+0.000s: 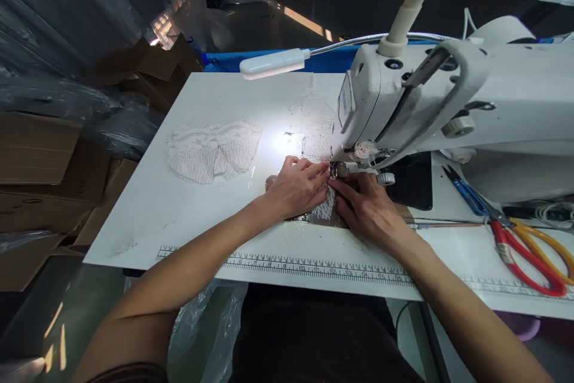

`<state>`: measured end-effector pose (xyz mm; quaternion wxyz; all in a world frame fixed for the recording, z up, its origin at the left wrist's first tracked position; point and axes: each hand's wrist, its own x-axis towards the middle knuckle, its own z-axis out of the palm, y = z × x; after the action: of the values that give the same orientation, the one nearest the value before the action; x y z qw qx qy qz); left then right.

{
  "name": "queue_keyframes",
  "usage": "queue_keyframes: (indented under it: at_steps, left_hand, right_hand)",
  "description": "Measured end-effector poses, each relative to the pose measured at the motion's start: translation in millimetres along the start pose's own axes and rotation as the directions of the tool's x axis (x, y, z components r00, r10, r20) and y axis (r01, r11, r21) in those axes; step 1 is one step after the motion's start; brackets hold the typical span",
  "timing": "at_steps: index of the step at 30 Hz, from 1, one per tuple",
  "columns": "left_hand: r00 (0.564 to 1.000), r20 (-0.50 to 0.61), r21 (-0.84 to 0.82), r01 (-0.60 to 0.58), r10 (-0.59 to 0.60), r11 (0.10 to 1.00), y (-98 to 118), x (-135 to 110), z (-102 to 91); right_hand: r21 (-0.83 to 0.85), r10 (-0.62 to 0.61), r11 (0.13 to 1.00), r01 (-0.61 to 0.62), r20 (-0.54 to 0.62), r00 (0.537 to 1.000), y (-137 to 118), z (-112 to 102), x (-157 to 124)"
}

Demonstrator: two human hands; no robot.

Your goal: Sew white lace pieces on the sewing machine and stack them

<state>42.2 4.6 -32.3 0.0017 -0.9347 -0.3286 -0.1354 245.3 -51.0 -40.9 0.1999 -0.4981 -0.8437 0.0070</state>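
Observation:
A white sewing machine (448, 90) stands on a white table (188, 215). My left hand (298, 187) lies flat, fingers together and stretched, pressing a strip of white lace (326, 210) down just left of the presser foot (343, 169). My right hand (370, 207) rests palm down on the same lace in front of the needle, fingertips at the foot. More lace (314, 117) trails away behind the machine head.
A pile of white lace pieces (213, 150) lies at the table's left. Scissors with red and orange handles (529, 251) and blue snips (466, 195) lie to the right. A gooseneck lamp (273, 63) lights the work. Cardboard boxes (40, 156) stand left. A printed ruler (314, 266) runs along the front edge.

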Motion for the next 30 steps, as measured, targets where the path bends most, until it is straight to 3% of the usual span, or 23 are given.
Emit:
queue_keyframes:
  at_steps: [9,14,19,21,26,30]
  left_hand:
    - [0.995,-0.063,0.017,0.072,-0.071,0.997,6,-1,7.9]
    - [0.969,-0.184,-0.041,0.158,-0.162,0.987,-11,15,8.7]
    - [0.986,-0.018,-0.082,0.165,-0.167,0.983,-48,44,3.8]
    - [0.987,-0.014,-0.082,0.156,-0.158,0.984,-55,47,0.8]
    - [0.986,-0.155,-0.041,0.053,-0.059,0.998,-45,30,-10.0]
    - [0.987,-0.159,-0.062,-0.046,0.036,0.997,-28,10,-17.4]
  right_hand:
    - [-0.01,0.004,1.0,-0.004,-0.019,1.0,3,5,-1]
    - [0.127,0.012,0.992,-0.014,0.015,1.0,14,-3,-10]
    - [0.208,0.009,0.978,-0.019,0.045,0.999,24,-20,-17]
    - [0.221,0.022,0.975,-0.027,0.027,0.999,27,-27,-21]
    - [0.257,0.048,0.965,-0.043,-0.012,0.999,32,-38,-33]
    - [0.295,0.043,0.955,-0.033,-0.028,0.999,26,-38,-34]
